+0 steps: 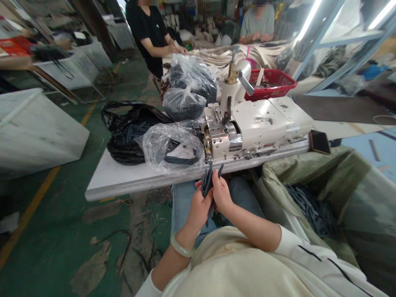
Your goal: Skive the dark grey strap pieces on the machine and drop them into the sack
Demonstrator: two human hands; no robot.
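Head view: left hand and right hand close on dark strips, long axes pointing upward.

One head-worn view, facing forward and down; left hand and right hand close below, white bench just beyond.

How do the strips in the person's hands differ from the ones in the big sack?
The dark strips are few, while the heaped strips in the woven sack are many. The dark strips stand bunched between the left hand and right hand; the heaped strips lie loose and tangled. Both sets are dark and narrow.
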